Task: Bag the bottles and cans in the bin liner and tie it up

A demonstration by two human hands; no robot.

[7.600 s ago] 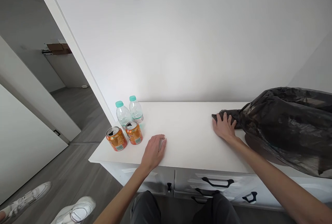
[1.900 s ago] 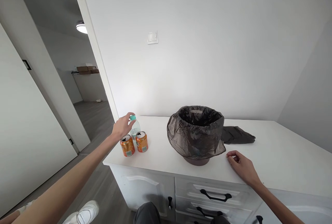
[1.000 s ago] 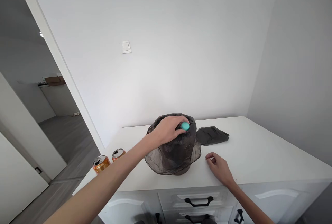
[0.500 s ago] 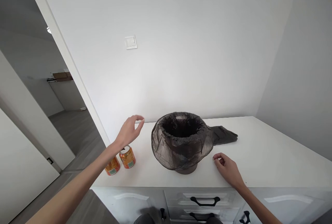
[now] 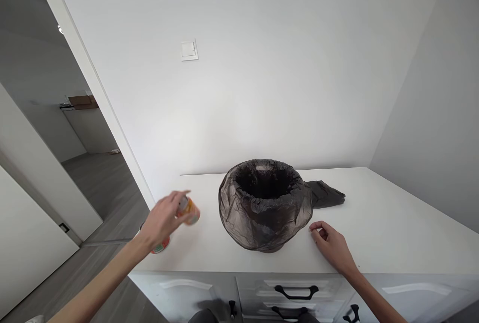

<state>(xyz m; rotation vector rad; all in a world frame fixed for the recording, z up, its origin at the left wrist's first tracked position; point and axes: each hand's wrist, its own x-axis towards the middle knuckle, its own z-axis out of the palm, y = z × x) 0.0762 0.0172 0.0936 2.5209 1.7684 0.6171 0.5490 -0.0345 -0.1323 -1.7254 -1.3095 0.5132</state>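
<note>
My left hand (image 5: 164, 218) is closed around an orange drink can (image 5: 190, 211), which tilts and looks raised off the white countertop; both are slightly blurred. Below that wrist shows the bottom of another can (image 5: 161, 246), mostly covered by the hand. In the middle stands a bin lined with a dark, see-through trash bag (image 5: 262, 218), its edge folded out over the rim and its mouth open upward. To the right of the bin, my right hand (image 5: 331, 247) rests on the countertop with curled fingers and nothing visible in them.
A folded dark plastic strip (image 5: 326, 194) lies behind the bin on the right. The white countertop (image 5: 392, 223) meets a wall with a light switch (image 5: 189, 50). Below are drawers with black handles (image 5: 296, 292). A doorway opens at the left.
My left hand has come down and back from beside the bin and taken hold of the nearer can, tilting it. My right hand has stayed about where it was.
</note>
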